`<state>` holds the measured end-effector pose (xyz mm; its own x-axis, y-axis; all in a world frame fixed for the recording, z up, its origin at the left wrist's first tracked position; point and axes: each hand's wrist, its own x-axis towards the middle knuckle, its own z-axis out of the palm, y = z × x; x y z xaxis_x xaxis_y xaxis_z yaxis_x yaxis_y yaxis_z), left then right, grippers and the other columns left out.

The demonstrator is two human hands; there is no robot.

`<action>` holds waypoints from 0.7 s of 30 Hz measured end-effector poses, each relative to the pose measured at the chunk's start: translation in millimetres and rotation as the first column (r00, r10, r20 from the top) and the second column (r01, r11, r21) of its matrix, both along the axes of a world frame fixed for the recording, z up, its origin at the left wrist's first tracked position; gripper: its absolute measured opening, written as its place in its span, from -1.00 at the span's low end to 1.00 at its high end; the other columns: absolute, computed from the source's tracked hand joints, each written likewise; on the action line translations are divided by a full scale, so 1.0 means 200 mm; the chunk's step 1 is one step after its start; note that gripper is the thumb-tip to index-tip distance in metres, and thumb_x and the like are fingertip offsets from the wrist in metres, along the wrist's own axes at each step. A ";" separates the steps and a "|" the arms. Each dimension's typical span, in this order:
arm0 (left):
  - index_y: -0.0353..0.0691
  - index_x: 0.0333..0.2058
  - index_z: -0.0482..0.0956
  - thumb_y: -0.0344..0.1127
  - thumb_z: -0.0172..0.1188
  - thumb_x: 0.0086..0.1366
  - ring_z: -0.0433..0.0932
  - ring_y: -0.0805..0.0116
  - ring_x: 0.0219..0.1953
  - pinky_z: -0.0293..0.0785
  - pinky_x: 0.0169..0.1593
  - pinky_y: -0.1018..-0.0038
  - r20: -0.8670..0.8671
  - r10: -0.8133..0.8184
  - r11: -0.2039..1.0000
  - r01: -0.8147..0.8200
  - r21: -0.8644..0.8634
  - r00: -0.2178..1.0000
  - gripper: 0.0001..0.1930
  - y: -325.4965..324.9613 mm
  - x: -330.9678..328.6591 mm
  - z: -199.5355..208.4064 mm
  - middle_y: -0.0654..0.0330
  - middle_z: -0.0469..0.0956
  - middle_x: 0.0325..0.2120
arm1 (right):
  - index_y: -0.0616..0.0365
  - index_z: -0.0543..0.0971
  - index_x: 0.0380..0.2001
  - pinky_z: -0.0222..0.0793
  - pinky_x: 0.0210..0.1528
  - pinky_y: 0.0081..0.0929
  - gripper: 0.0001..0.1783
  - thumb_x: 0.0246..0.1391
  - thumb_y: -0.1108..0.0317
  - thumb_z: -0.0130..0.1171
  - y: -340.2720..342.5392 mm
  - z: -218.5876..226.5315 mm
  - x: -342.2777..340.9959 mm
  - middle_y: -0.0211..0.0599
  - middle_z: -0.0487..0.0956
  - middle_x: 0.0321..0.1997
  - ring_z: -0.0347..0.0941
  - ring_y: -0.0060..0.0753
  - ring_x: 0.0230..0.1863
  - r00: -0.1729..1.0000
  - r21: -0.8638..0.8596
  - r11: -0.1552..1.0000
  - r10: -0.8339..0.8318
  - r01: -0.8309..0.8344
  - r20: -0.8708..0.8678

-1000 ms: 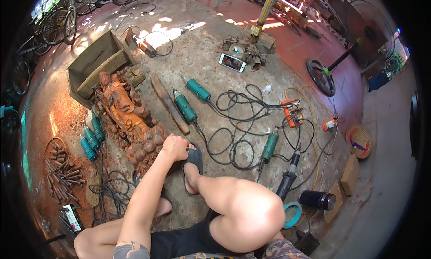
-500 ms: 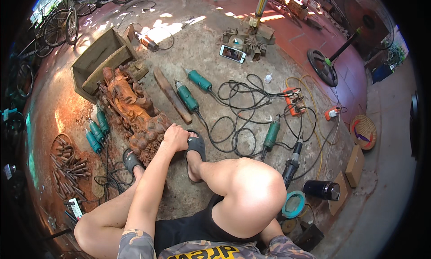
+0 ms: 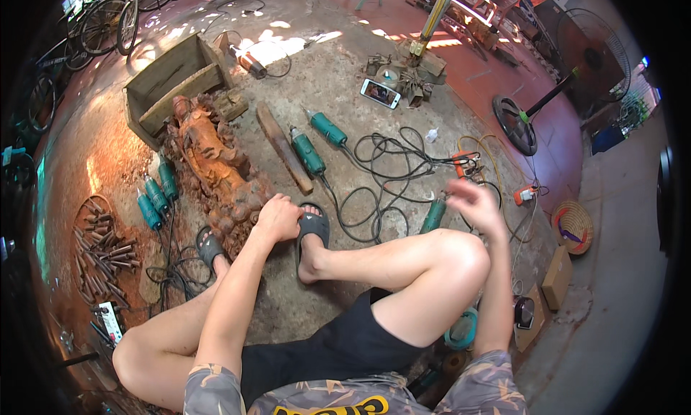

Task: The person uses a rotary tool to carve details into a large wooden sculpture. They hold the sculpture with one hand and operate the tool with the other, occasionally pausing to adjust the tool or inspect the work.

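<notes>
A reddish-brown carved wooden statue [image 3: 209, 152] lies on its back in front of me, its lower end towards my feet. Over the statue's lower right edge, beside my sandaled foot, my left hand [image 3: 279, 218] is closed with bent fingers; whatever they may grip is hidden. My right hand [image 3: 475, 206] is raised beyond my right knee, slightly blurred, its fingers stretched out and nothing seen in them. Closest to it is a green rotary power tool [image 3: 434, 213], partly behind the knee. Two more green rotary tools [image 3: 307, 152] lie right of the statue, near a wooden stick [image 3: 284, 152].
A wooden box [image 3: 162, 87] stands against the statue's far end. Several green tools [image 3: 157, 192] and a heap of carving bits [image 3: 104, 253] lie left. Tangled black cords [image 3: 389, 152] run to an orange socket block [image 3: 469, 164]. A phone [image 3: 380, 93] leans farther off; a dark flask [image 3: 524, 312] lies right.
My right hand has come into view from the lower right and risen past the knee, which has shifted right. My left hand has stayed at the statue's edge. The view has shifted slightly.
</notes>
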<state>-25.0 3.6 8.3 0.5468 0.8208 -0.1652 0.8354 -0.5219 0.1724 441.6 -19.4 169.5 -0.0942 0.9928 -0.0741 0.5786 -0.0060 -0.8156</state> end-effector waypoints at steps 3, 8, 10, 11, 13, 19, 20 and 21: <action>-0.02 -0.29 0.85 -0.20 0.31 0.04 0.68 0.11 -0.03 0.48 0.25 0.26 -0.003 0.034 0.999 -0.034 -0.022 0.999 -0.74 0.01 0.02 -0.01 0.10 0.78 -0.29 | 0.20 0.64 0.27 0.59 0.17 -0.41 -0.51 0.27 0.53 0.35 -0.01 0.35 0.05 -0.24 0.74 0.14 0.66 -0.47 0.08 0.997 0.129 0.990 -0.057 0.064 -0.061; 0.01 -0.28 0.85 -0.21 0.29 0.07 0.70 0.08 -0.03 0.50 0.23 0.25 -0.047 0.044 0.998 -0.047 -0.048 0.998 -0.75 0.04 0.05 -0.01 0.06 0.77 -0.31 | 0.19 0.69 0.20 0.61 0.08 -0.43 -0.53 0.20 0.55 0.39 -0.24 0.46 -0.33 -0.22 0.75 0.14 0.68 -0.46 0.06 0.990 0.296 0.953 -0.017 0.058 -0.139; 0.01 -0.26 0.84 -0.20 0.28 0.08 0.70 0.09 -0.02 0.49 0.23 0.25 -0.063 0.047 0.997 -0.051 -0.063 0.997 -0.74 0.04 0.06 0.00 0.06 0.78 -0.28 | 0.18 0.74 0.13 0.61 0.03 -0.43 -0.54 0.12 0.56 0.44 -0.40 0.39 -0.48 -0.19 0.76 0.11 0.70 -0.42 0.02 0.998 0.337 0.941 0.002 0.017 -0.057; 0.01 -0.26 0.83 -0.20 0.28 0.09 0.70 0.11 -0.02 0.48 0.23 0.26 -0.056 0.056 0.997 -0.059 -0.053 0.997 -0.75 0.04 0.06 0.01 0.06 0.78 -0.27 | 0.18 0.75 0.11 0.61 0.02 -0.43 -0.54 0.11 0.56 0.45 -0.49 0.36 -0.53 -0.18 0.77 0.10 0.70 -0.41 0.01 0.999 0.371 0.928 0.014 0.007 -0.053; 0.01 -0.25 0.81 -0.20 0.28 0.10 0.70 0.12 -0.01 0.47 0.22 0.26 -0.045 0.053 0.998 -0.054 -0.032 0.998 -0.76 0.02 0.05 0.03 0.08 0.78 -0.26 | 0.17 0.76 0.09 0.61 0.00 -0.44 -0.54 0.07 0.55 0.47 -0.65 0.32 -0.59 -0.16 0.78 0.07 0.71 -0.39 -0.02 0.998 0.437 0.899 0.037 -0.015 -0.042; -0.01 -0.24 0.77 -0.22 0.30 0.08 0.69 0.12 -0.06 0.47 0.18 0.26 -0.010 0.001 1.000 -0.002 -0.028 1.000 -0.76 -0.02 -0.01 0.06 0.13 0.77 -0.30 | 0.35 0.73 0.05 0.58 0.03 -0.47 -0.62 0.14 0.61 0.37 -0.93 0.60 -0.29 -0.06 0.77 0.03 0.68 -0.44 -0.09 0.956 0.477 0.832 -0.206 0.284 -0.208; -0.02 -0.24 0.77 -0.22 0.30 0.09 0.69 0.12 -0.06 0.47 0.17 0.26 0.005 0.002 1.000 -0.002 -0.005 1.000 -0.76 -0.02 -0.01 0.06 0.13 0.77 -0.31 | 0.40 0.72 0.05 0.58 0.05 -0.48 -0.64 0.17 0.61 0.35 -0.94 0.62 -0.24 -0.04 0.77 0.02 0.67 -0.45 -0.10 0.923 0.474 0.803 -0.236 0.362 -0.304; -0.02 -0.24 0.77 -0.21 0.31 0.09 0.69 0.13 -0.06 0.47 0.17 0.26 0.009 0.000 1.000 -0.001 0.010 1.000 -0.76 -0.03 -0.01 0.06 0.13 0.77 -0.31 | 0.42 0.70 0.06 0.56 0.09 -0.50 -0.66 0.22 0.60 0.31 -0.92 0.62 -0.19 -0.03 0.77 0.01 0.68 -0.44 -0.08 0.908 0.531 0.747 -0.242 0.399 -0.343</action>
